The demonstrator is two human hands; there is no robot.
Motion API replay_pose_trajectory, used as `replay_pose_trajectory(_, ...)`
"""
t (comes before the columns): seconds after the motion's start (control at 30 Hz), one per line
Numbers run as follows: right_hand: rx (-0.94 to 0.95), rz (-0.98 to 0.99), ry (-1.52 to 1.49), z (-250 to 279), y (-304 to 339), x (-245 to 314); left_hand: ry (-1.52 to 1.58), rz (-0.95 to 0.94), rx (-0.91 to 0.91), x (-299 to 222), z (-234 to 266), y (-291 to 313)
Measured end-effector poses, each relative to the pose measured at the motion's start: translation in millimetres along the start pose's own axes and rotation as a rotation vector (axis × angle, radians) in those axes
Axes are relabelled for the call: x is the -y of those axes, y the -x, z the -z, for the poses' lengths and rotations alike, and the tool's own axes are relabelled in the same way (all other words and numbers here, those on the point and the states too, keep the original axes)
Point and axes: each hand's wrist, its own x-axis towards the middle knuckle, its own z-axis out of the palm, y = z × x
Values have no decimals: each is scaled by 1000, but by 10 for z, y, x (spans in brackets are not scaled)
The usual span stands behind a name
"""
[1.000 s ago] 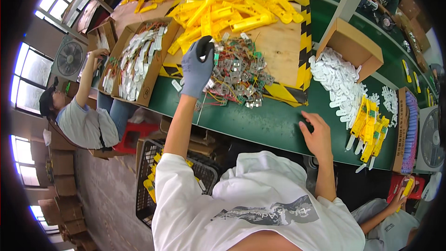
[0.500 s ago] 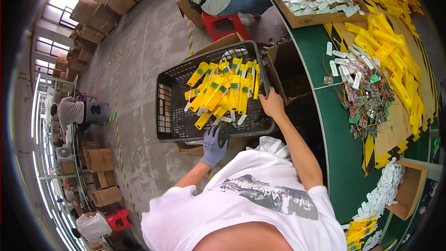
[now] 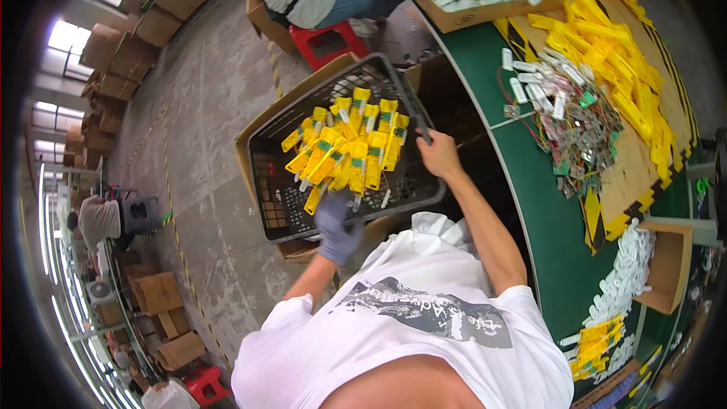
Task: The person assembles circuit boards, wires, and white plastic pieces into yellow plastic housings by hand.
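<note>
Plastic crate (image 3: 271, 182) sits ahead of the wearer, left of the worktable (image 3: 549, 265), with assembled casings (image 3: 344, 144) piled in it; left hand (image 3: 337, 229) at its near side, right hand (image 3: 440, 156) on its right rim. Stool (image 3: 329, 42) beyond the crate. On the table, far to near: cardboard tray (image 3: 496, 12), circuit-board heap (image 3: 581, 140) with loose casings (image 3: 615, 68) to its right, then small parts (image 3: 622, 273) beside a cardboard box (image 3: 672, 266).

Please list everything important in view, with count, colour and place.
crate: 1, black, centre
assemblies: many, mostly yellow, in crate
table: 1, green, right
shells: heap, yellow, on table
circuit boards: heap, mixed, beside shells
white parts: heap, white, lower right
cardboard boxes: several, brown, floor and table
red stools: 2, red, top, lower left
co-workers: several, light tops, left, top
left hand: 1, grey-gloved, by crate's near side
right hand: 1, bare, on crate's right rim
</note>
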Motion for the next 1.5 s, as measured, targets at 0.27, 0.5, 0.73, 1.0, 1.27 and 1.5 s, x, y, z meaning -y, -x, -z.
replay_pose_trajectory(0.27, 4, 193, -16, 186, 42, -454, -595, 1275, -27, 2140, 304, 209)
replay_pose_trajectory(0.5, 169, 238, 34, 195, 99, 313, -258, 1185, -207, 2044, 2032, 1135)
replay_pose_trajectory(0.73, 174, 302, -51, 325, -110, 564, -247, 1021, -184, 1589, 1873, 1700)
replay_pose_trajectory(1.0, 297, 223, 81, -15, -287, 157, 18, 1175, -224, 1521, 1795, 1845)
replay_pose_trajectory(1.27, 357, 241, 247, -127, -420, 388, -61, 1234, -321, 1275, 1439, 2073)
replay_pose_trajectory(1.5, 272, 221, 188, -177, -563, -30, 57, 1476, -171, 1554, 1063, 2038)
